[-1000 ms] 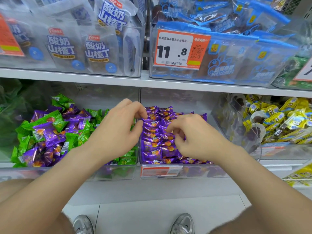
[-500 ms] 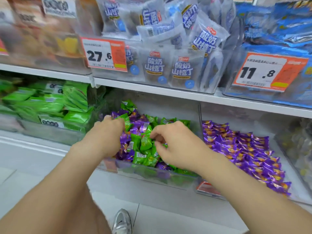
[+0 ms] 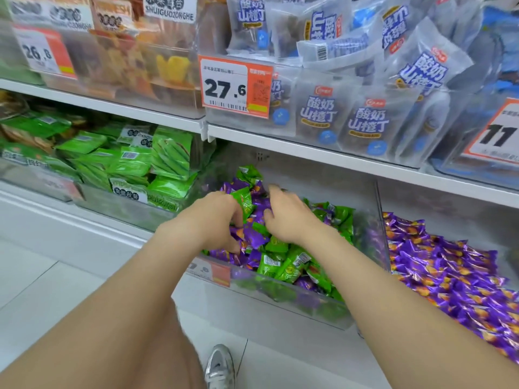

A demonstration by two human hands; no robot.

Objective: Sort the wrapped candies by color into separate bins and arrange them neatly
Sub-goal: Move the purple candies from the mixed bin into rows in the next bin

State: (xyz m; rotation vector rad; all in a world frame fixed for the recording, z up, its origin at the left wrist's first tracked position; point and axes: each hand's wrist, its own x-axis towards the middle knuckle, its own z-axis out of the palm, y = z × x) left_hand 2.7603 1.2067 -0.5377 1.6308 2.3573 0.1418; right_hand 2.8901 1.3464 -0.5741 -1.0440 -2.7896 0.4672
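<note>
Digging through mixed bin [image 3: 280, 294] under both hands: green candies [image 3: 292, 265] and purple candies [image 3: 254, 237] jumbled, unsorted. Purple-only bin [image 3: 449, 203] waits right of right hand [image 3: 286, 217]. Left hand [image 3: 213, 217] and right hand have fingers buried in pile, blurred: cannot tell grip. Versus 0.5 s ago: hands deeper, closer together.

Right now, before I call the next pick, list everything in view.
mixed bin: one, clear, lower shelf centre
green candies: many, green, mixed bin
purple candies: many, purple, mixed bin, among green
sorted purple candies: many, purple, bin to the right
snack packs: many, green, lower shelf left
pouches: many, white, upper shelf
price tags: several, orange-white, bin fronts
shoe: one, silver, floor
left hand: one, in mixed bin, on candies
right hand: one, in mixed bin, blurred
</note>
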